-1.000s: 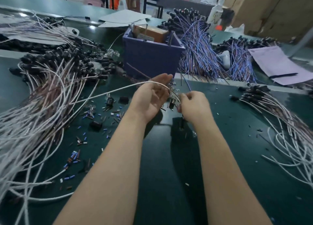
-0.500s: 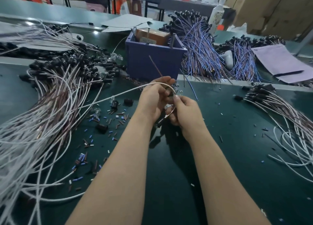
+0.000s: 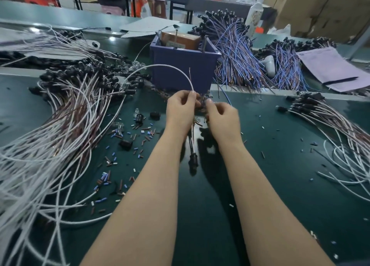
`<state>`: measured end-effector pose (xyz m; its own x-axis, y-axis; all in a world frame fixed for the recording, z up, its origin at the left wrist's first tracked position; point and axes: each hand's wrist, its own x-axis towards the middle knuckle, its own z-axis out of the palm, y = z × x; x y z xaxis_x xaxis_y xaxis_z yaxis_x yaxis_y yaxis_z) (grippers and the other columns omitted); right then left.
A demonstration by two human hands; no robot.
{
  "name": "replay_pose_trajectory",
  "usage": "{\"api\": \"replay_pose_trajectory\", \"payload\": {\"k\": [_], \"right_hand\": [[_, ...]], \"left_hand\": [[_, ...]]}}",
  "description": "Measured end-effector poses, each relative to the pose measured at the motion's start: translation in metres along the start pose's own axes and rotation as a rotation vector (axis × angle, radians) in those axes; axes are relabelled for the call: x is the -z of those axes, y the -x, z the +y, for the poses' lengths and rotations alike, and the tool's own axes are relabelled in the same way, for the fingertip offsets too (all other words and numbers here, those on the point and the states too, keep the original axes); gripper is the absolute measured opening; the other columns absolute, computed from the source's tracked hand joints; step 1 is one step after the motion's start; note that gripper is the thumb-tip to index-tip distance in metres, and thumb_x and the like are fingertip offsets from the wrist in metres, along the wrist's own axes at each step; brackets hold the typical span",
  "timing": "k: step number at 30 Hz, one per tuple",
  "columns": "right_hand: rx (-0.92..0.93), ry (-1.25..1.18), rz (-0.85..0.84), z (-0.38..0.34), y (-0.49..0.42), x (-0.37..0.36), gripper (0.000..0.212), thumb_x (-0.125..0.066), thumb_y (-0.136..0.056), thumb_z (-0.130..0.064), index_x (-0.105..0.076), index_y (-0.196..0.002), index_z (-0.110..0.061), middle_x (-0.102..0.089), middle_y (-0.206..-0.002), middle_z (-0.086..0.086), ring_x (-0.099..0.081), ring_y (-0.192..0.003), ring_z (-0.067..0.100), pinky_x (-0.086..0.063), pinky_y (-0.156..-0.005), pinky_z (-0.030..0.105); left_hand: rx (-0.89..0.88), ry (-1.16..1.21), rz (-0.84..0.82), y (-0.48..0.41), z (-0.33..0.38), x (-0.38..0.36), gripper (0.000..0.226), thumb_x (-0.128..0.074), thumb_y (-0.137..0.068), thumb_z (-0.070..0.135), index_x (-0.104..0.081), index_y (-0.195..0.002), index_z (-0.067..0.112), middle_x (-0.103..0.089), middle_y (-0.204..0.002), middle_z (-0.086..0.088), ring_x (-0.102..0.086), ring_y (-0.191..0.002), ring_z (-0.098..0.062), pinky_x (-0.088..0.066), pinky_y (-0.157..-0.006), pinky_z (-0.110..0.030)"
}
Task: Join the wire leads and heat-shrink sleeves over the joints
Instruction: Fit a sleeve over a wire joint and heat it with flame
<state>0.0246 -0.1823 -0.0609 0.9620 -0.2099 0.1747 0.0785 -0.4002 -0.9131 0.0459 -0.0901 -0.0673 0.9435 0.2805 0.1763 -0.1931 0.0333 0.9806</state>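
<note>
In front of the purple bin (image 3: 180, 71), the left hand (image 3: 180, 110) pinched the white lead (image 3: 160, 65) upright; the right hand (image 3: 223, 118), fingers (image 3: 211, 105) curled just beside it, had an unclear grip.

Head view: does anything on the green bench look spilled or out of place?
Yes: small blue, brown and white tube pieces lie scattered loose over the dark green table, mostly left of the left hand.

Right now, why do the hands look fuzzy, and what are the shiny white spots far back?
Head view: motion blur smears the right hand, the left hand, pinching the white wire, less; the spots are light glare on the far table.
</note>
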Motion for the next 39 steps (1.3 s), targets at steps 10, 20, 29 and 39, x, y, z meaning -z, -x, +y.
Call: {"api": "replay_pose_trajectory", "payload": {"k": [10,20,29,39], "right_hand": [[0.164,-0.185,0.059,-0.008,-0.025,-0.026,0.025,-0.057,-0.094,-0.019,-0.061,-0.117,-0.01,-0.06,-0.084,-0.012,-0.058,-0.078,0.002,-0.049,-0.076,0.017],[0.125,-0.173,0.17,0.006,-0.029,-0.022,0.02,-0.055,-0.095,-0.02,-0.062,-0.077,-0.016,-0.062,-0.069,-0.007,-0.059,-0.07,0.011,-0.05,-0.074,0.03],[0.009,-0.204,0.226,0.0,-0.027,-0.021,0.012,-0.045,-0.091,-0.004,-0.048,-0.095,-0.016,-0.068,-0.092,0.014,-0.064,-0.085,0.028,-0.051,-0.084,0.043],[0.245,0.088,0.059,0.001,-0.02,-0.03,0.021,-0.049,-0.094,-0.015,-0.057,-0.075,-0.012,-0.052,-0.063,-0.006,-0.049,-0.068,0.019,-0.03,-0.06,0.025]], "left_hand": [[-0.127,-0.301,-0.082,0.001,-0.005,0.004,0.017,-0.052,-0.093,0.017,-0.068,-0.09,0.02,-0.065,-0.074,0.014,-0.06,-0.07,0.003,-0.041,-0.062,-0.005],[-0.156,-0.363,-0.099,-0.002,-0.009,-0.001,0.015,-0.054,-0.093,0.019,-0.069,-0.088,0.018,-0.065,-0.076,0.009,-0.061,-0.074,-0.006,-0.043,-0.064,-0.006],[-0.016,-0.151,0.096,-0.006,-0.005,0.002,0.018,-0.05,-0.095,0.018,-0.06,-0.08,0.018,-0.066,-0.074,0.007,-0.063,-0.077,-0.011,-0.049,-0.075,-0.024],[0.098,0.282,-0.036,-0.005,0.011,0.007,0.018,-0.049,-0.097,0.01,-0.06,-0.084,0.007,-0.068,-0.081,-0.004,-0.061,-0.062,-0.007,-0.049,-0.053,-0.018]]}}
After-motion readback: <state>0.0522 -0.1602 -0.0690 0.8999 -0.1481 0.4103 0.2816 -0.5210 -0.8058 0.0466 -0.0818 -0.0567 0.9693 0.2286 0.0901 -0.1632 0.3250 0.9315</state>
